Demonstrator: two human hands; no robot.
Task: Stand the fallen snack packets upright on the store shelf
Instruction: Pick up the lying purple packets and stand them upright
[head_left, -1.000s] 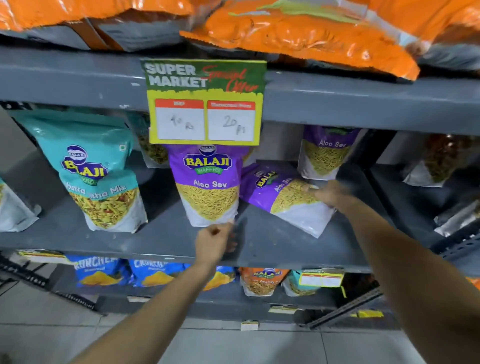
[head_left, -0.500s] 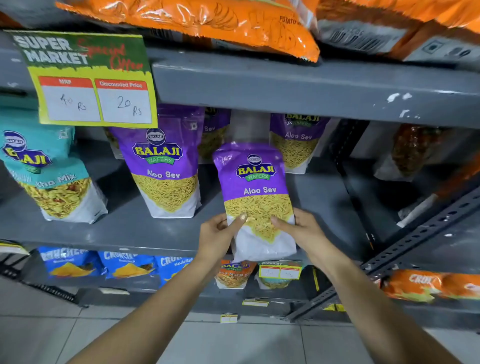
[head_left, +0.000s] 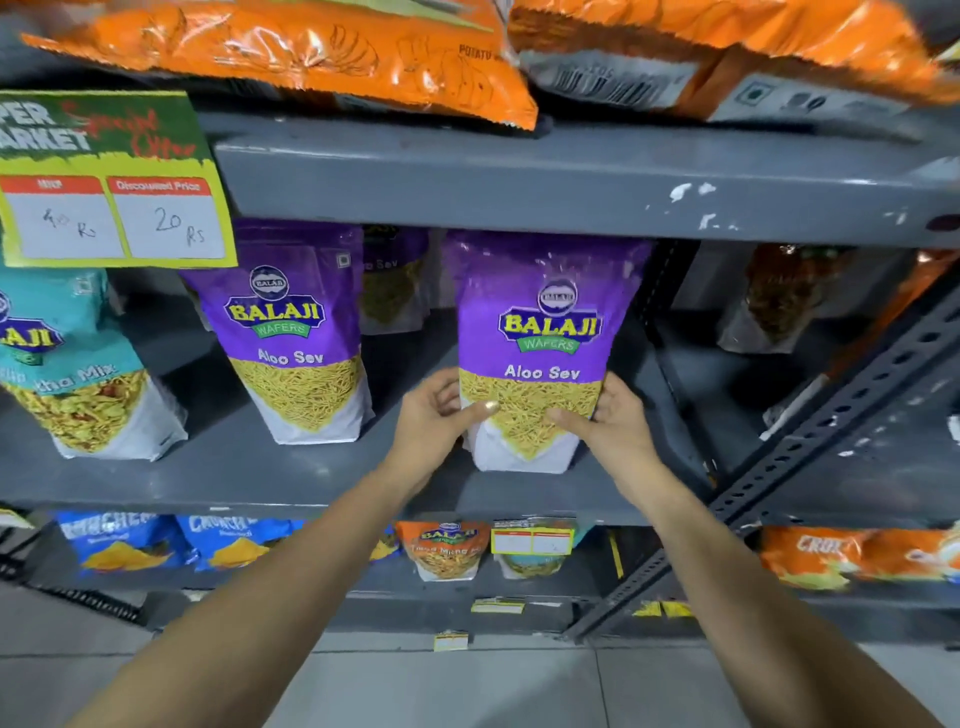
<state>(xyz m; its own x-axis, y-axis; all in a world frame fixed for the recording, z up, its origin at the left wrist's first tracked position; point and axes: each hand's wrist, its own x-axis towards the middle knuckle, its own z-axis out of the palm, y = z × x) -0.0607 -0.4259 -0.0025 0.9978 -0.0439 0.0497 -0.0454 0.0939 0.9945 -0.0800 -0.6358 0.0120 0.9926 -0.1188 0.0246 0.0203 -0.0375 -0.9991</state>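
A purple Aloo Sev packet (head_left: 540, 322) stands upright on the grey middle shelf (head_left: 249, 473), its base on the shelf board. My left hand (head_left: 436, 415) grips its lower left side, thumb across the front. On the lower right side my right hand (head_left: 608, 421) holds it the same way. A second purple Aloo Sev packet (head_left: 296, 332) stands upright to the left. Behind, between the two, another purple packet (head_left: 392, 291) is partly hidden.
A teal mix packet (head_left: 67, 374) stands at far left under a yellow price sign (head_left: 109, 202). Orange bags (head_left: 322, 52) lie on the shelf above. A slanted perforated metal brace (head_left: 831, 415) crosses the right. Dark packets (head_left: 779, 296) sit in the right bay; more packets fill the bottom shelf.
The fallen purple packet was picked up by both hands, turned upright in front of the shelf, and now stands on the shelf board. The camera has shifted right and closer.
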